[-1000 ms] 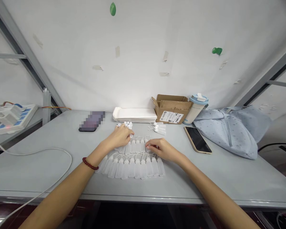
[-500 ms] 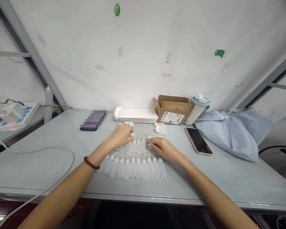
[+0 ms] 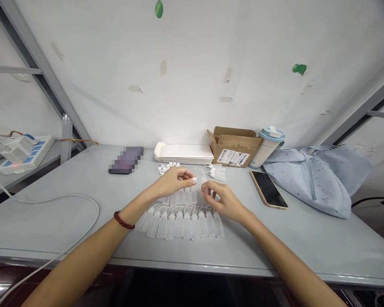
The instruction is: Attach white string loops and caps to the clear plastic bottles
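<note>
My left hand [image 3: 173, 181] is raised a little above the table and pinches a small white cap [image 3: 194, 180] between thumb and forefinger. My right hand [image 3: 223, 200] is closed on a small clear plastic bottle [image 3: 201, 178], held up close to the cap. Below both hands, two rows of the same small clear bottles [image 3: 182, 222] lie side by side on the grey table [image 3: 83, 221]. A heap of loose white caps [image 3: 167, 167] sits just beyond my left hand. A few bottles with nozzle tips [image 3: 216, 172] lie beyond my right hand.
At the back stand a stack of white trays [image 3: 183, 153], an open cardboard box [image 3: 233, 147] and a lidded cup [image 3: 268, 146]. A phone [image 3: 269, 189] and a blue cloth bag [image 3: 316, 177] lie at the right. A dark phone [image 3: 126, 160], a white cable [image 3: 68, 199] and a power strip [image 3: 17, 153] are at the left.
Both hands have lifted off the bottle rows. The left hand brought a white cap from the heap toward the middle; the right hand raised one bottle to meet it.
</note>
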Action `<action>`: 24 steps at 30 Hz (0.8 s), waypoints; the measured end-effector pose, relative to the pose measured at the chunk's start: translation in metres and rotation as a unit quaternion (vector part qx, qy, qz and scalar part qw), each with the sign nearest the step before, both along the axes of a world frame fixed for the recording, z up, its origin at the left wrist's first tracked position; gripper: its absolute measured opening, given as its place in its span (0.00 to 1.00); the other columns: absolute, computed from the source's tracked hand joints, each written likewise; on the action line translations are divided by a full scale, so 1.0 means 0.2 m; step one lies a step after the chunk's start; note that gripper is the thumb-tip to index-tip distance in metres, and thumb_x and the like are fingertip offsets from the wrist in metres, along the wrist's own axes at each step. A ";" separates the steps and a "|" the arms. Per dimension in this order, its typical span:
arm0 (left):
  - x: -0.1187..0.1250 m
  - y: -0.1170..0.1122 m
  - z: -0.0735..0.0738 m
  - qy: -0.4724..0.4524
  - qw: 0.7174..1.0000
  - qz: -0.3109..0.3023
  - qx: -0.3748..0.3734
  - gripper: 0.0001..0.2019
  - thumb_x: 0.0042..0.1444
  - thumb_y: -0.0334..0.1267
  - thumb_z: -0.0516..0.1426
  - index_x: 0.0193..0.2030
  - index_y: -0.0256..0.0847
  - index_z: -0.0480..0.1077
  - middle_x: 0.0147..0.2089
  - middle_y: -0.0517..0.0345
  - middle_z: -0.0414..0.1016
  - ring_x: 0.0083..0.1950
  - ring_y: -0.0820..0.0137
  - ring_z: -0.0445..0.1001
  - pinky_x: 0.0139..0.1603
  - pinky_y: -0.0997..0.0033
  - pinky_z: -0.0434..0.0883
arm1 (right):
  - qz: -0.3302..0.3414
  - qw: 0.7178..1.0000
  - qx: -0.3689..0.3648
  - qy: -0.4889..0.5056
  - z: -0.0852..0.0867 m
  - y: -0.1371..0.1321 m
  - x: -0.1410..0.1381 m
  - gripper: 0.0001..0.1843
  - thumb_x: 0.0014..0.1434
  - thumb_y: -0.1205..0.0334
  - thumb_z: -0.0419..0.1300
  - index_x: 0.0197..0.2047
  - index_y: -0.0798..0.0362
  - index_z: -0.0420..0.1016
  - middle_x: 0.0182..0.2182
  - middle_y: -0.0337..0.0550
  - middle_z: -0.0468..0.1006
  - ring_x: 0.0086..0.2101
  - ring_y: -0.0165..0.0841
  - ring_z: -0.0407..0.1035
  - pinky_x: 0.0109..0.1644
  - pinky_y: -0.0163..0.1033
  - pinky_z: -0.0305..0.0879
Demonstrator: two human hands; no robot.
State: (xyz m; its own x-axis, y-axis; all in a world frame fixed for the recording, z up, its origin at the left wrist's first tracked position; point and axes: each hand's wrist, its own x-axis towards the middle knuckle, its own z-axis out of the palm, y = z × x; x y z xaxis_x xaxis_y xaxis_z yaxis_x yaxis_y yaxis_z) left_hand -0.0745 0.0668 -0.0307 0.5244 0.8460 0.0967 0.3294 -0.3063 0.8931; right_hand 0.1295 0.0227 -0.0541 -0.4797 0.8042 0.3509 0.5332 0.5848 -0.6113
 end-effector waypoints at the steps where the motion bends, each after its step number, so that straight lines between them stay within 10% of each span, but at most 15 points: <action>1: 0.00 0.00 0.00 -0.007 1.000 -0.004 -0.005 0.12 0.52 0.44 0.58 0.37 0.36 0.72 0.34 0.55 0.74 0.34 0.71 0.70 0.33 0.72 0.67 | 0.007 1.000 0.001 0.000 0.00 0.00 0.00 0.06 0.56 0.69 0.50 0.35 0.52 0.67 0.28 0.39 0.70 0.29 0.29 0.63 0.30 0.32 0.60; 13: 0.02 -0.03 0.01 0.022 0.999 -0.036 -0.013 0.14 0.55 0.46 0.54 0.33 0.37 0.73 0.27 0.60 0.69 0.28 0.74 0.65 0.27 0.75 0.61 | 0.035 0.999 0.004 0.012 0.03 -0.01 0.00 0.08 0.49 0.74 0.47 0.27 0.51 0.62 0.25 0.38 0.66 0.31 0.31 0.59 0.36 0.36 0.57; 24: 0.01 -0.04 0.02 0.023 0.996 -0.082 -0.033 0.13 0.53 0.46 0.57 0.34 0.37 0.73 0.29 0.58 0.72 0.31 0.73 0.67 0.29 0.75 0.62 | 0.036 0.980 -0.136 0.139 0.04 -0.02 0.01 0.05 0.53 0.71 0.47 0.30 0.51 0.59 0.25 0.35 0.60 0.27 0.29 0.56 0.32 0.35 0.53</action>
State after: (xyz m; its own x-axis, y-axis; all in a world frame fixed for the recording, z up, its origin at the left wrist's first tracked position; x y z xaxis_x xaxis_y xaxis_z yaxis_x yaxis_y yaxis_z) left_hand -0.0733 0.0594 -0.0268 0.6585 0.7524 0.0158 0.3213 -0.3001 0.8982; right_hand 0.1323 0.0194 -0.0456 -0.4539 0.8543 0.2534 0.2869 0.4093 -0.8661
